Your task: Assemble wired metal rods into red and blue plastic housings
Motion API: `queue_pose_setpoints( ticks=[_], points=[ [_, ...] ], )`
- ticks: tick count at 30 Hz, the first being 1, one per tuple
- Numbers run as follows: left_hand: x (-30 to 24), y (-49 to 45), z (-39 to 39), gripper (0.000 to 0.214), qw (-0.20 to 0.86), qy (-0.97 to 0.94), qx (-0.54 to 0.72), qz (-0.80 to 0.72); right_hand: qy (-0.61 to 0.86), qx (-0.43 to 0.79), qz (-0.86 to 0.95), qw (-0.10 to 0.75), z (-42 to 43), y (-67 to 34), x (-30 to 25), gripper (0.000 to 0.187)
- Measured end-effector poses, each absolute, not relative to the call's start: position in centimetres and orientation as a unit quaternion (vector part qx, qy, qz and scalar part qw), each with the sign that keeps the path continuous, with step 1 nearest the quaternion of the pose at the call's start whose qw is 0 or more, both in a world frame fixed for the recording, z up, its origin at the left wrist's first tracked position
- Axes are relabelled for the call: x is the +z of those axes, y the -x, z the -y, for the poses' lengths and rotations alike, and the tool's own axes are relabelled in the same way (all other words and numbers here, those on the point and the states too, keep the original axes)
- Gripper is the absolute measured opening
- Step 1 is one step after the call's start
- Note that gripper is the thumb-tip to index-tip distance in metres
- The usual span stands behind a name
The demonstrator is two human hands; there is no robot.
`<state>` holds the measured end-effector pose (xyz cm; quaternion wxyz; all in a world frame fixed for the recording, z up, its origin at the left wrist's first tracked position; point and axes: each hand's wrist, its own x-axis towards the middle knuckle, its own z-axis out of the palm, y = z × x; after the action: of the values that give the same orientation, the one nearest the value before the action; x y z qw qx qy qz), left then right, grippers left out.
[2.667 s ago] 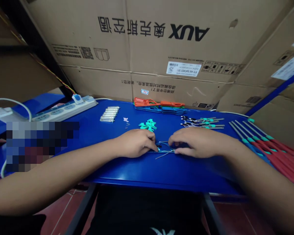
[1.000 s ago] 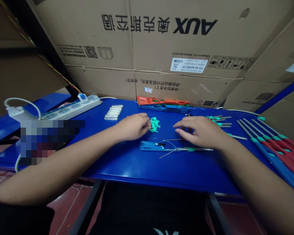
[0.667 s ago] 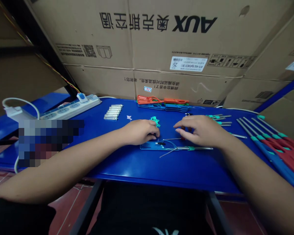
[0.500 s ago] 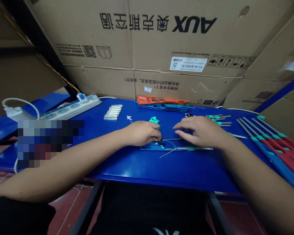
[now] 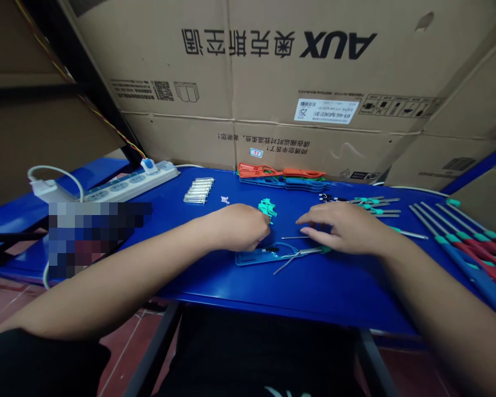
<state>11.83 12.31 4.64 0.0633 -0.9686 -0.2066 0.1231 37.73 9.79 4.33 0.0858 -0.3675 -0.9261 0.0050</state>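
Observation:
My left hand rests curled on the blue table, its fingertips beside a small heap of teal plastic pieces. Whether it holds anything is hidden. My right hand hovers with fingers spread just above a thin metal rod. Below both hands lies a flat blue plastic holder, with a looped blue wire on it. A metal tool with a teal collar lies across the holder's right end, partly under my right hand.
The blue table carries a row of clear tubes, stacked orange and blue plastic strips, teal-collared metal pins and long red-and-blue-handled tools. A power strip sits at the back left, against cardboard boxes.
Both hands have come off the blue holder since the oldest frame and now sit apart. My left hand has moved down from the teal pieces toward the holder. The view has shifted slightly.

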Motion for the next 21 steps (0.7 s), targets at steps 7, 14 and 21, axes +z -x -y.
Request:
queue_pose_setpoints(
  ticks=[7,14,21],
  points=[
    [5.8,-7.5,-15.4,0.016,-0.029,0.962,0.087,0.258,0.376,0.005,0.924,0.074,-9.8,-38.1,4.4,0.030],
    [6.1,-2.5,-20.9,0.020,-0.010,0.924,0.030,0.380,0.372,0.022,0.926,0.060,-9.9,-38.3,4.4,0.030],
    [3.8,-3.8,-21.5,0.019,-0.047,0.942,0.051,0.329,0.356,0.024,0.933,0.040,-10.0,-38.4,4.4,0.034]
  ],
)
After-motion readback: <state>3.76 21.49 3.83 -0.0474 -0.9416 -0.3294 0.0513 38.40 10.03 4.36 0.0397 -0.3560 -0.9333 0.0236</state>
